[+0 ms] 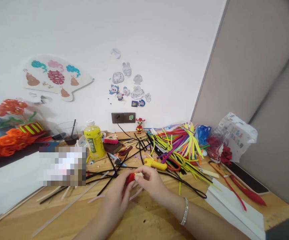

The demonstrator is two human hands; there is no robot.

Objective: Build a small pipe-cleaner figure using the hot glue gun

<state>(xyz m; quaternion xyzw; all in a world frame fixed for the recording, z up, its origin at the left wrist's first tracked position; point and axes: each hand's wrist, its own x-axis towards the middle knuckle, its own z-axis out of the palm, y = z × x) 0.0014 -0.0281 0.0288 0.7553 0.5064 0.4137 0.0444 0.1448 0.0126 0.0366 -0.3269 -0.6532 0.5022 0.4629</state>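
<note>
A small fuzzy red craft piece [130,178] with a yellow and cream end sits between my hands above the front of the wooden table. My left hand [120,191] closes round its red side. The fingertips of my right hand [151,181] pinch the pale end. A pale pink pipe cleaner [135,194] passes below the fingers; whether it joins the piece, I cannot tell. Just beyond my right hand lies a yellow glue gun [155,164]. Black pipe cleaners [104,181] are strewn beside my left hand. Fingers cover much of the piece.
Colourful pipe cleaners [176,141] are heaped at the back right. A yellow drink bottle [93,140] and a plastic cup [70,138] stand back left. On the right lie a phone [246,178], red-handled scissors [249,191] and white paper [234,210]. A small red figure [139,126] stands by the wall.
</note>
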